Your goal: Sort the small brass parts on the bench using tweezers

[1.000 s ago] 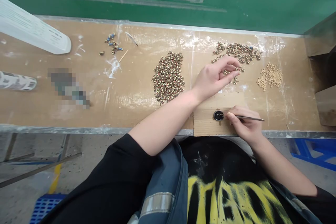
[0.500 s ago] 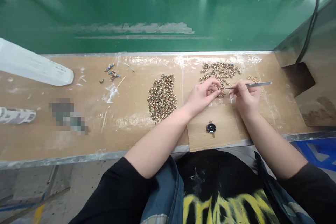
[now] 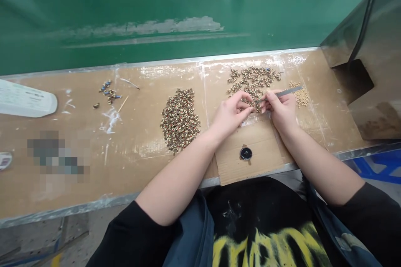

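Both hands have closed in together vs 0.5 s ago: left hand (image 3: 230,114) pinches a small brass piece (image 3: 252,107), right hand (image 3: 281,108) is clamped on thin metal tool (image 3: 283,92), tip at that piece, by the far brass pile (image 3: 252,80). Black round cap (image 3: 246,153) sits on cardboard nr bench edge; white device (image 3: 26,103) far left has print, too small to read.

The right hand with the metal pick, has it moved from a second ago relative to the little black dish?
Yes. The right hand with the pick left the black dish and now sits farther up the bench at the brass pieces.

Left hand (image 3: 231,114) pinching small part; right hand (image 3: 280,108) holding metal pick (image 3: 282,92).
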Demonstrator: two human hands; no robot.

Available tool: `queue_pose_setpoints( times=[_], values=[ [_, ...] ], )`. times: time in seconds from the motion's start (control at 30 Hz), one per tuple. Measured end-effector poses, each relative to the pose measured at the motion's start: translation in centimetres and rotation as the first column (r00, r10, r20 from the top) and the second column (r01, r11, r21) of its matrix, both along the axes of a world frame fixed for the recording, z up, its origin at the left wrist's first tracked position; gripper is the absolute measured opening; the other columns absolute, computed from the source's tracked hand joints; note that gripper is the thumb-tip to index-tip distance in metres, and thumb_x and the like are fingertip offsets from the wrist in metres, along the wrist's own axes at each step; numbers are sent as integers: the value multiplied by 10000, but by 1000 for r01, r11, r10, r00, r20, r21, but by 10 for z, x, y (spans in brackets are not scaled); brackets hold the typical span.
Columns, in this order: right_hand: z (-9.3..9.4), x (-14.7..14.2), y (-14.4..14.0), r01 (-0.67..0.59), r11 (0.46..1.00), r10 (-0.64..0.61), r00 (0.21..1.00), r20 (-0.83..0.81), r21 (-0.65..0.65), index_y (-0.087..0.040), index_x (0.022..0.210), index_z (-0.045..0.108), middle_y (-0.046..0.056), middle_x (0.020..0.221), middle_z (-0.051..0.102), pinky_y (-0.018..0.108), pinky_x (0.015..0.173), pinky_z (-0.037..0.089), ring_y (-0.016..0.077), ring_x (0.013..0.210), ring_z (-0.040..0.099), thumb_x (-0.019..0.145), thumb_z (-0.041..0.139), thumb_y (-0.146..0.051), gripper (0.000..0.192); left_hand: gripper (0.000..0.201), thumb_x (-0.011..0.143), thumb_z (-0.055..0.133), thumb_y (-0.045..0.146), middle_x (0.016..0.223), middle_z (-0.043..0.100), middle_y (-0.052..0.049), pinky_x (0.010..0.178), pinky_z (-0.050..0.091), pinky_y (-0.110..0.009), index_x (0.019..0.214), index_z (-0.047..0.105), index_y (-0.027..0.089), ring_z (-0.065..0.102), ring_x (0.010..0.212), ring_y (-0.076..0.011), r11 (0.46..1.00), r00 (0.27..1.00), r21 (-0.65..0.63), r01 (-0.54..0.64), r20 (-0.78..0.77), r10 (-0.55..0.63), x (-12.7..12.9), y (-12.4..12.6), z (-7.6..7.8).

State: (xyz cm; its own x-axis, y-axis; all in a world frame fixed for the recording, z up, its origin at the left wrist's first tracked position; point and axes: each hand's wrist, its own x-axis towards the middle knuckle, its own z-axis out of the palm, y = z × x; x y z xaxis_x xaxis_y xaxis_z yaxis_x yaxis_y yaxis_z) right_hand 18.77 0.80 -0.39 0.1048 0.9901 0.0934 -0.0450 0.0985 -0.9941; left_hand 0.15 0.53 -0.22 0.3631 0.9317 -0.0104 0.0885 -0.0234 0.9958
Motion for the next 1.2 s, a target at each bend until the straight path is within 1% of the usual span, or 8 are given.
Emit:
queue_pose_setpoints(
  times=[0.2, 0.47, 0.7, 0.83, 0.93, 1.03, 1.2],
  values=[
    [3, -2, -1, -12, 1000, 12, 1000, 28, -4, -239, 743, 735, 5, 597, 671, 284, 464, 530, 132, 458, 589, 830, 819, -704, 480, 197, 936, 734, 216, 839, 760, 16, 397, 433, -171, 1075, 598, 246, 540, 464, -45, 1000, 1000, -8, -9, 3, 9, 0, 1, 0],
    [3, -2, -1, -16, 1000, 16, 999, 36, -12, -242, 742, 740, 12, 602, 664, 289, 456, 517, 132, 463, 578, 846, 812, -696, 471, 209, 933, 740, 237, 846, 763, 21, 410, 426, -196, 1074, 587, 254, 532, 463, -49, 1000, 1000, -2, -19, 11, 19, 0, 1, -4],
    [4, -2, -1, -31, 999, 31, 999, 17, -20, -235, 740, 748, 12, 603, 661, 279, 447, 499, 124, 465, 576, 842, 822, -688, 470, 199, 946, 728, 240, 824, 745, 32, 465, 442, -210, 1072, 574, 252, 541, 489, -52, 998, 1000, 64, -13, -26, 14, 0, 3, -6],
    [2, -1, 0, -47, 999, 47, 999, 27, -15, -234, 738, 746, 9, 595, 656, 273, 436, 474, 118, 455, 570, 854, 815, -683, 469, 221, 936, 724, 207, 815, 732, 37, 487, 451, -213, 1084, 566, 254, 553, 501, -55, 998, 1000, 54, -8, -22, 9, -1, 2, -6],
    [2, -1, 0, -58, 998, 59, 997, 41, -8, -227, 730, 744, 7, 590, 658, 268, 441, 460, 114, 451, 573, 864, 807, -679, 475, 229, 926, 726, 196, 785, 717, 47, 493, 452, -214, 1078, 563, 250, 547, 492, -54, 998, 999, 50, -26, -21, 28, -1, 2, -5],
    [1, 0, 0, -66, 998, 66, 997, 49, -10, -218, 725, 736, 1, 583, 658, 260, 445, 458, 108, 446, 574, 859, 802, -692, 497, 224, 922, 724, 196, 732, 694, 65, 493, 442, -209, 1063, 558, 248, 535, 477, -53, 999, 999, 35, -37, -29, 39, -1, 1, -3],
    [0, 0, 1, -75, 997, 75, 995, 60, -10, -209, 731, 732, -8, 579, 659, 246, 460, 468, 105, 451, 583, 864, 796, -691, 504, 204, 929, 707, 188, 710, 686, 72, 510, 431, -197, 1049, 550, 241, 517, 472, -46, 999, 998, -2, -38, -56, 38, -2, 0, 0]
  ],
)
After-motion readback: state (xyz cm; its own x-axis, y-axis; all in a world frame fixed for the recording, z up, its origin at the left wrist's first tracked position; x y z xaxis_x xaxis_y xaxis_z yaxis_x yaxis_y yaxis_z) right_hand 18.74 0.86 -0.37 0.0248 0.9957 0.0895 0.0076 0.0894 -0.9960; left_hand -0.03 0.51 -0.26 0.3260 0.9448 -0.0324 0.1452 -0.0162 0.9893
